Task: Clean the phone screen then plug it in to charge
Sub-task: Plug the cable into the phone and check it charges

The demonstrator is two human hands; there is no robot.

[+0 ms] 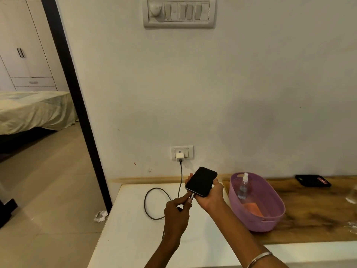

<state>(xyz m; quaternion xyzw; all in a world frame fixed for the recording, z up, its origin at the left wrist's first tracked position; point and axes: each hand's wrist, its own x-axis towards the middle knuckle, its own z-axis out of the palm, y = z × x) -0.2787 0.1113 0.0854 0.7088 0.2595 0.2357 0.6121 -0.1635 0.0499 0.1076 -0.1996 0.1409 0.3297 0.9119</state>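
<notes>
- White-topped worktop (135, 238) against a pale wall, with a wood-grain stretch to its right; both hands work above the worktop's far edge, just below the wall socket.
- My right hand (209, 194) cradles the phone (201, 181) from beneath, fingers curled up its far side and thumb on the near side, so it is clamped by its edges with the dark screen facing up and tilted.
- My left hand (176, 211) pinches the metal plug (191, 198) at the cable's end between thumb and fingertips, right at the phone's lower edge. Whether it is fully seated I cannot tell.
- Handling, as I judge it: the phone is stiff, light enough for one hand, glass-faced and slick, so gripping the side edges suits it better than pressing on the screen. The plug is small and rigid; holding its metal shell rather than the cord should give a straight push without bending.
- Going outward, the dark cable (150, 202) loops loosely over the worktop and climbs to the white charger (180, 156) in the socket (182, 152). It looks soft and slack, so it should not tug.
- Further right, on the wood-grain part, a purple basket (270, 223) holds a clear spray bottle (243, 187) and an orange cloth (253, 208).
- A second dark phone-like slab (312, 180) lies near the far right edge.
</notes>
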